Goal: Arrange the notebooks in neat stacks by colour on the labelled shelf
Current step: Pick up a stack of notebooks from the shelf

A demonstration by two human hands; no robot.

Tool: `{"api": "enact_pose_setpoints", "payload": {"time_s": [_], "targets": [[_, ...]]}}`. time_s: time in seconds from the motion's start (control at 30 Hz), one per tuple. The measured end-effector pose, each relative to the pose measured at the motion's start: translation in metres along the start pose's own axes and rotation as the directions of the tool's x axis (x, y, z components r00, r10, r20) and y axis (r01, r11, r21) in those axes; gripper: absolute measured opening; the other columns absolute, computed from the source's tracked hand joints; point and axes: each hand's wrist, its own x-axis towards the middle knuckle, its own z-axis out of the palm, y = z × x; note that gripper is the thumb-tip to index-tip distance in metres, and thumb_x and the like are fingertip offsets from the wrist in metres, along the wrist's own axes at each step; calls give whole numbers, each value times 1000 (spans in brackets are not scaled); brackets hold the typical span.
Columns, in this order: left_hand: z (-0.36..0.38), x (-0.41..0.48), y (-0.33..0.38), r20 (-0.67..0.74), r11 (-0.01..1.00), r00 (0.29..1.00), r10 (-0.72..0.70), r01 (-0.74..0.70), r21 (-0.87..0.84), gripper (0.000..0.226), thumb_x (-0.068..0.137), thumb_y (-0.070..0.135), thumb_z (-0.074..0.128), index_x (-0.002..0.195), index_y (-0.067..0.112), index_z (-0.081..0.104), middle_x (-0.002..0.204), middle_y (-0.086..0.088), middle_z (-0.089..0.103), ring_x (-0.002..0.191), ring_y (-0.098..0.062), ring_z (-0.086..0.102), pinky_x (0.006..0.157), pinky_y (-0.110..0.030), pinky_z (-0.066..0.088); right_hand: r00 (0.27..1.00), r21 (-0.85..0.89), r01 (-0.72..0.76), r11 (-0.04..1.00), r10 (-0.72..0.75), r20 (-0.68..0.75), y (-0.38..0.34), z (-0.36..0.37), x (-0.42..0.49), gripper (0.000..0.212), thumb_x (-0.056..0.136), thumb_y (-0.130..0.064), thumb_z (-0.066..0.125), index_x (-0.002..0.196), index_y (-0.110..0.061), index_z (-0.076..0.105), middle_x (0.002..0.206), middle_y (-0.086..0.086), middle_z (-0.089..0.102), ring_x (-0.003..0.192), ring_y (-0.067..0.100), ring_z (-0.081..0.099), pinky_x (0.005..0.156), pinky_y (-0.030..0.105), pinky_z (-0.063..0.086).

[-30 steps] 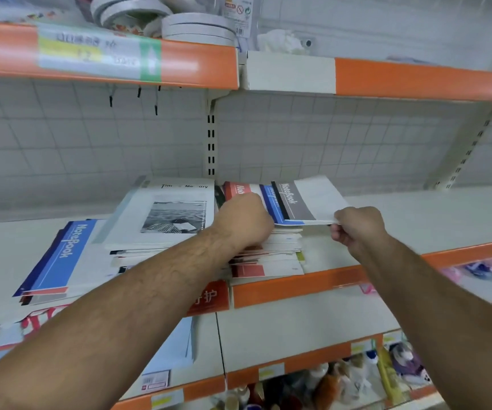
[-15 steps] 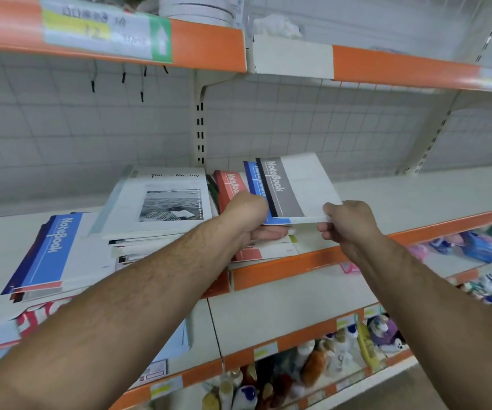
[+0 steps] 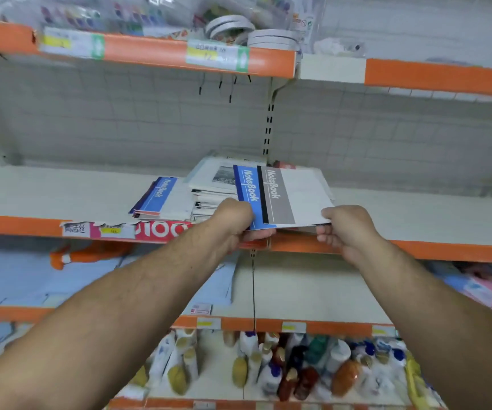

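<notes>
Grey notebook [image 3: 295,196] on a blue notebook [image 3: 248,199] sits over the front edge of the shelf [image 3: 61,193], where I grip their near left corner in my left hand [image 3: 234,218] and pinch the near right corner in my right hand [image 3: 349,229], just beside a white stack [image 3: 209,187].

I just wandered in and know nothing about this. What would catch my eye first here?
Dead centre, the left hand grips a blue-banded notebook and the right hand pinches a grey-banded notebook fanned over it, at the front of the middle shelf. Behind them to the left lie a white-covered pile and a blue stack. Coloured bottles crowd the bottom of the view.
</notes>
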Motion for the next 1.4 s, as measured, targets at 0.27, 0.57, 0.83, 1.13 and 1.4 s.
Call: {"api": "enact_pose_setpoints", "payload": {"time_s": [0.27, 0.57, 0.83, 1.13, 1.4], "targets": [[-80, -83, -30, -244, 996, 969, -27, 5, -90, 24, 98, -8, 43, 114, 8, 47, 104, -12, 63, 86, -30, 70, 66, -37, 63, 960, 0, -36, 999, 35, 277, 22, 63, -59, 14, 95, 2, 50, 86, -6, 56, 72, 11, 60, 46, 13, 54, 38, 21, 48], [-192, -148, -39, -457, 990, 890, -5, -59, -125, 29, 96, -11, 39, 118, 4, 49, 103, -17, 62, 76, -34, 72, 49, -27, 57, 872, -42, -3, 999, 23, 488, 20, 166, -127, 14, 94, 5, 48, 93, -6, 57, 73, 10, 59, 39, 10, 55, 37, 21, 48], [-312, -184, -33, -566, 976, 824, -18, -109, -190, 25, 97, -11, 37, 107, 8, 49, 98, -13, 59, 65, -30, 72, 60, -33, 63, 798, -49, 33, 998, 3, 603, 9, 284, -187, 16, 96, 6, 44, 97, -5, 56, 75, 12, 59, 53, 17, 53, 38, 20, 48], [-507, -216, -24, -693, 973, 720, -26, -140, -182, 26, 95, -12, 35, 106, 3, 53, 96, -15, 63, 64, -30, 71, 61, -36, 63, 758, -57, 25, 998, 18, 652, 4, 461, -273, 23, 97, 6, 41, 83, -8, 54, 71, 11, 56, 54, 18, 50, 38, 20, 46], [-634, -242, -20, -776, 959, 628, -54, -185, -217, 28, 94, -13, 33, 97, 7, 53, 94, -14, 66, 75, -30, 72, 54, -32, 62, 685, -104, -3, 995, 78, 724, 10, 588, -328, 13, 99, 1, 44, 106, -5, 53, 78, 8, 57, 56, 16, 52, 39, 21, 46]]}}
